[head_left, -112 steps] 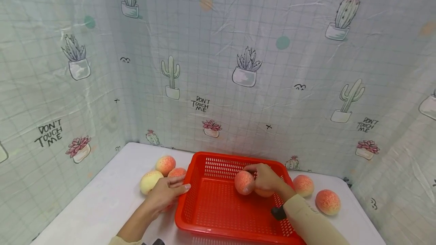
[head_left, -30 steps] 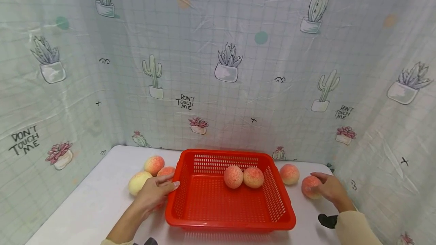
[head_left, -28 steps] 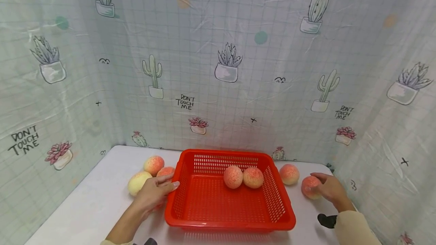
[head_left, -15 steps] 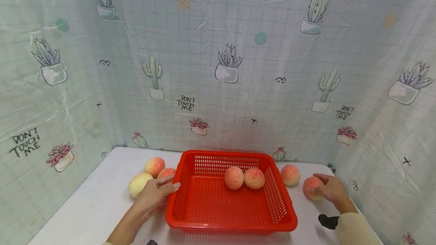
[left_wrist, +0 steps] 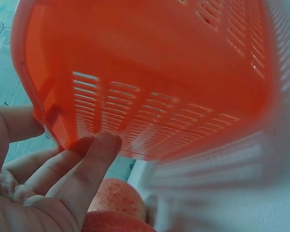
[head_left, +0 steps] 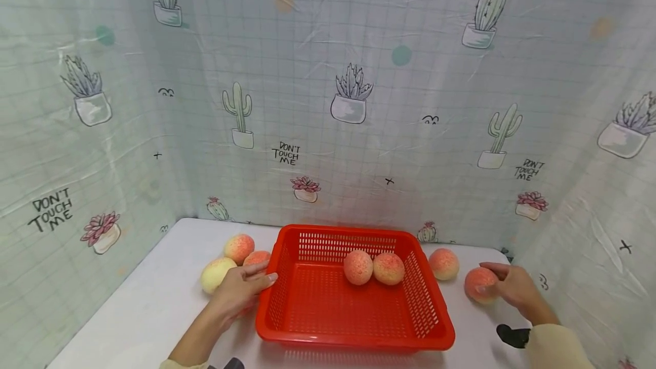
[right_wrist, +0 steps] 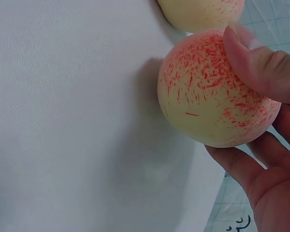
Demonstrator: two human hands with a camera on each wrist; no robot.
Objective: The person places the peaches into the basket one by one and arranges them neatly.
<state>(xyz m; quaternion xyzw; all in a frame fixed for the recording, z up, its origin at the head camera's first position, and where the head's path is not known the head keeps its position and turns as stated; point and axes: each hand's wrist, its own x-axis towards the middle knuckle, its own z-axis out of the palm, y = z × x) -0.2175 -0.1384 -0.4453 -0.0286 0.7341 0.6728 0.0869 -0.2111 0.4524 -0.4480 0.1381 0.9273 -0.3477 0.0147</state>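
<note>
My left hand [head_left: 241, 289] holds the left rim of a red plastic basket [head_left: 353, 339], thumb over the rim and fingers against the outer slotted wall [left_wrist: 135, 111]. Two peaches sit side by side inside, a redder peach [head_left: 358, 267] and a yellower peach [head_left: 389, 269]. To the right of the basket, my right hand [head_left: 517, 289] grips another peach [head_left: 479, 286] low over the table. Up close in the right wrist view, thumb and fingers lie on opposite sides of this red-speckled peach [right_wrist: 208, 96].
One peach [head_left: 443, 264] lies just right of the basket. Several more cluster by my left hand, among them a yellow peach [head_left: 217, 274] and a red peach [head_left: 239, 248]. The white table [head_left: 128, 306] meets a cactus-print curtain [head_left: 318, 147] behind and at both sides.
My right hand has left the basket, where it held a peach that now rests inside, and moved right to another peach. Over the last second only the view shifts slightly.
</note>
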